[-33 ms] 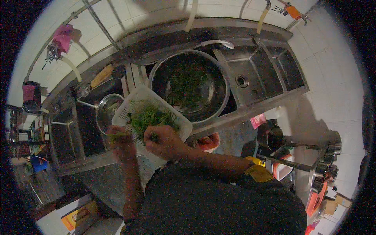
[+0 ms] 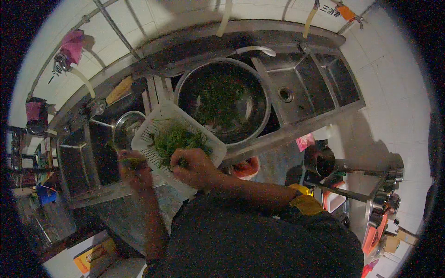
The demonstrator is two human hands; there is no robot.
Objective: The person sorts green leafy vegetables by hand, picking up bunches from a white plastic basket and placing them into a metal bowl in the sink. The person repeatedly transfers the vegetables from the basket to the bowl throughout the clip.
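A white perforated basket rests at the near edge of the sink, with a heap of leafy greens in it. My right hand is closed over the near side of the basket, with a bunch of greens in its fist. To the left, just off the basket's near-left corner, my left hand pinches a bit of green stem; motion blurs its fingers. Beyond the basket, a large round metal basin holds more dark greens in its bottom.
A smaller metal bowl sits in the left sink. An empty-looking steel sink with a drain lies at right. A red-filled tub stands below the counter edge. A steel rack with pots is at far right.
My left hand has moved a little to the left, away from the basket, with the green stem in it. My right hand stays where it was.
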